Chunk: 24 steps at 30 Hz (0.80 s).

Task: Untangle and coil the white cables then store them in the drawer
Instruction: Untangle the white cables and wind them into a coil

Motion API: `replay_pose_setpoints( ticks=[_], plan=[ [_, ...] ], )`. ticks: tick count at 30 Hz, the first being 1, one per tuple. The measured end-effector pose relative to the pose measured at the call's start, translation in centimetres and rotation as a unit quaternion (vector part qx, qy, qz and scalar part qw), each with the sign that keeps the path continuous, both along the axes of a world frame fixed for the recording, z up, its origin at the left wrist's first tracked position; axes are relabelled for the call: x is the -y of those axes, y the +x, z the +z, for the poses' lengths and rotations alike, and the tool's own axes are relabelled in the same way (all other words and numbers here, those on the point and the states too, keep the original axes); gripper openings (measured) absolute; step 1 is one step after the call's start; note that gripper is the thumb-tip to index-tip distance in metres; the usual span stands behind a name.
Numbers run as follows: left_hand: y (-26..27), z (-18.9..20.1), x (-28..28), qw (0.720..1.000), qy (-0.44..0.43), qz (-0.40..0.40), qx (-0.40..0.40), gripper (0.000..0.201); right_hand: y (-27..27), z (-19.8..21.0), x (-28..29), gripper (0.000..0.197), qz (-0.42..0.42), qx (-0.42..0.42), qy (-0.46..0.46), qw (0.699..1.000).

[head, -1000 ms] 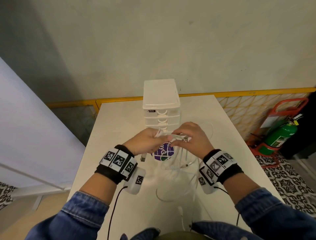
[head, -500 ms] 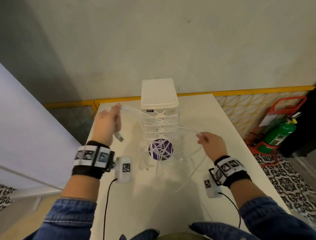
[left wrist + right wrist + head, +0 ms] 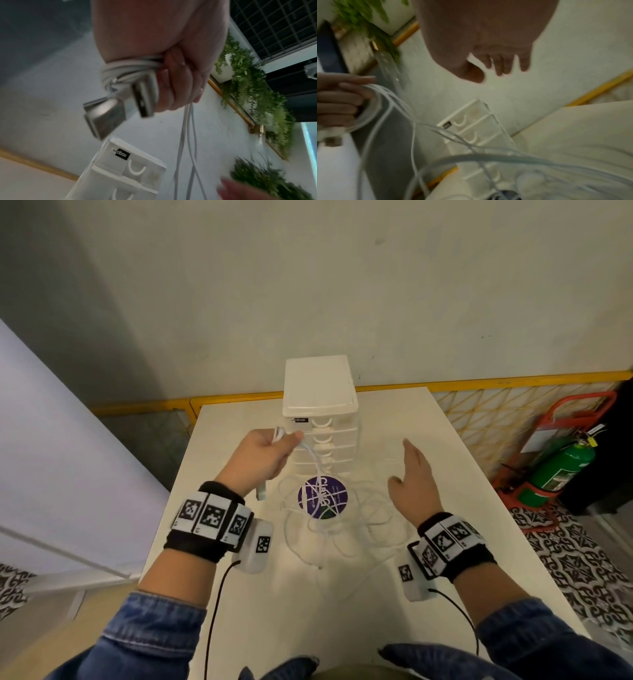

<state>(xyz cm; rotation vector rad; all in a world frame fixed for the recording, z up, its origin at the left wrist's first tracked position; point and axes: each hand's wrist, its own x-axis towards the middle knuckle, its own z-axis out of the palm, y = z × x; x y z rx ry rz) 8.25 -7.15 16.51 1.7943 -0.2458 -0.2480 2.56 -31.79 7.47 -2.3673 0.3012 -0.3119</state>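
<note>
My left hand is raised in front of the white drawer tower and grips a bunch of white cables, with two USB plugs sticking out below the fist. From the fist strands hang down to a loose tangle of white cable on the table. In the right wrist view the same left hand grips the cable loops. My right hand hovers right of the tangle with straight, spread fingers and holds nothing. All drawers of the drawer tower look closed.
A round purple sticker lies on the white table under the tangle. A yellow rail runs behind the table. A green fire extinguisher in a red stand is on the floor to the right.
Both hands were together on the tangle, then pulled apart stretching strands. Now the right hand has let go and opened; the left hand came back toward the tower, and the cables dropped onto the table.
</note>
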Motion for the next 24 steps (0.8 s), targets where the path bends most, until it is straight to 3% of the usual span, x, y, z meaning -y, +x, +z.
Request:
replay_pose_setpoints(
  ticks=[1, 3, 5, 6, 9, 10, 12, 15, 17, 20, 22, 24],
  plan=[
    [-0.2, 0.1, 0.5, 1.000, 0.006, -0.015, 0.002, 0.048, 0.0, 1.2, -0.9, 0.067, 0.031, 0.081, 0.029, 0.996],
    [-0.6, 0.3, 1.3, 0.999, 0.016, -0.046, 0.013, 0.051, -0.3, 3.3, -3.1, 0.071, 0.143, 0.134, 0.060, 0.979],
    [-1.1, 0.8, 2.1, 0.997, 0.003, -0.078, 0.018, 0.050, -0.2, 4.1, -5.4, 0.082, 0.235, 0.069, 0.101, 0.964],
    [-1.4, 1.1, 2.4, 0.996, -0.020, -0.089, 0.014, 0.049, 0.1, 3.8, -6.2, 0.078, 0.251, 0.036, 0.115, 0.960],
    [-1.3, 2.3, 2.0, 0.987, -0.144, -0.073, -0.019, 0.043, 0.6, 1.7, -6.8, 0.018, 0.228, 0.005, 0.143, 0.963],
    [-1.0, 2.5, 1.4, 0.982, -0.180, -0.053, -0.024, 0.041, 0.6, 1.1, -6.4, 0.013, 0.222, 0.003, 0.168, 0.961],
    [-0.4, 2.4, -0.1, 0.977, -0.213, -0.008, -0.028, 0.040, 0.4, 0.9, -5.4, 0.023, 0.199, 0.008, 0.206, 0.958],
    [-0.1, 0.7, -1.6, 0.987, -0.154, 0.025, -0.030, 0.038, 0.6, 2.0, -3.5, 0.020, 0.114, 0.064, 0.253, 0.958],
    [-0.4, -0.7, -1.8, 0.998, -0.048, -0.026, -0.044, 0.040, 1.3, 3.2, -2.2, 0.023, 0.041, 0.129, 0.270, 0.953],
    [-1.8, -2.3, -0.9, 0.976, 0.040, -0.187, -0.106, 0.047, 2.4, 5.2, -1.4, 0.017, -0.003, 0.201, 0.272, 0.941],
    [-2.7, -2.5, 0.0, 0.953, -0.031, -0.268, -0.138, 0.053, 3.1, 5.4, -1.5, 0.015, -0.004, 0.209, 0.260, 0.943],
    [-2.8, -1.4, 0.8, 0.919, -0.190, -0.305, -0.161, 0.050, 3.4, 4.3, -1.8, 0.016, 0.027, 0.161, 0.240, 0.957]
  ],
)
